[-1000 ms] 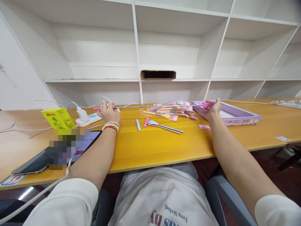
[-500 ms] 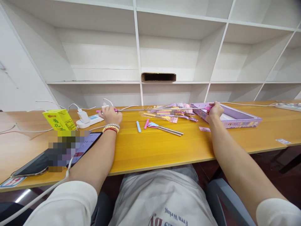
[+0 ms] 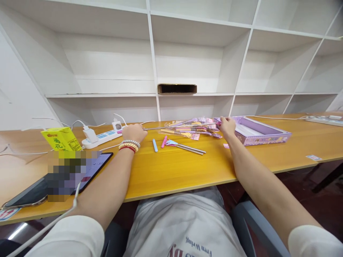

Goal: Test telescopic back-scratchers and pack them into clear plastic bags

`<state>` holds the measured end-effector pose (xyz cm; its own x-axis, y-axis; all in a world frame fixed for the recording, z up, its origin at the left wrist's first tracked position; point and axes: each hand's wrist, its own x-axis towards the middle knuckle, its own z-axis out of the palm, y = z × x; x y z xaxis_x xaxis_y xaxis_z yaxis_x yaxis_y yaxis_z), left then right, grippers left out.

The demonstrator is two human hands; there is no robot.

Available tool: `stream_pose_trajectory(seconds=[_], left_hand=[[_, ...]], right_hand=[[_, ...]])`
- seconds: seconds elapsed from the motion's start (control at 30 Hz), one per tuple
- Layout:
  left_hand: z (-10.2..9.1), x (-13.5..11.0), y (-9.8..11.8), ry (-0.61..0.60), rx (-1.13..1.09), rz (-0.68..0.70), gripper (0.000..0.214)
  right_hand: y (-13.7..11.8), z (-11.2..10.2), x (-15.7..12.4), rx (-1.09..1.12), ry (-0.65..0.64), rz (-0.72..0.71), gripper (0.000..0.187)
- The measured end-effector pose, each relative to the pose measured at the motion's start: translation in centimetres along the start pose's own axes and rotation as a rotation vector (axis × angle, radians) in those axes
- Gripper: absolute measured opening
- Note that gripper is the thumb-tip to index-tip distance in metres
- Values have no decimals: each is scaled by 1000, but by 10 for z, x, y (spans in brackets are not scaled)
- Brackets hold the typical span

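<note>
Both hands are closed on one thin metal rod (image 3: 181,126) held just above the yellow bench (image 3: 174,171). The left hand (image 3: 135,132) grips its pink-tipped end near the white power strip (image 3: 102,137), and the right hand (image 3: 227,127) pinches the other end just beside the purple box (image 3: 264,134). The rod runs level over a pile of clear packets (image 3: 199,129). In front of it lie a blue cap (image 3: 154,145), a pink cap (image 3: 164,141) and two more metal sticks (image 3: 189,147).
</note>
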<state>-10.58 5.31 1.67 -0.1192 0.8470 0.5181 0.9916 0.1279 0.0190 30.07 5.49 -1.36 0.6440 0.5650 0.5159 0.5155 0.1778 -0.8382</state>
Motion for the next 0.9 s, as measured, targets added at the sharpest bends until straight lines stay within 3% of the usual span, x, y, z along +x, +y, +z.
stream_pose_trajectory(seconds=[0.13,0.27,0.53,0.67,0.9], left_hand=[[-10,-6,12,-37,22,46,37],[-22,-23,41,-54,30,155,34],[-28,-55,90,36,-85,287,29],[-27,-61,97,55,-101,319,30],[-24,-61,89,109,-116,406,34]], right_hand=[[-11,8,-15,-23,-111,1,28],[-32,20,-40,-62,-277,-176,39],[-72,41,-100,65,-507,-490,37],[-77,42,-116,61,-555,-569,37],[-72,40,-117,104,-567,-570,33]])
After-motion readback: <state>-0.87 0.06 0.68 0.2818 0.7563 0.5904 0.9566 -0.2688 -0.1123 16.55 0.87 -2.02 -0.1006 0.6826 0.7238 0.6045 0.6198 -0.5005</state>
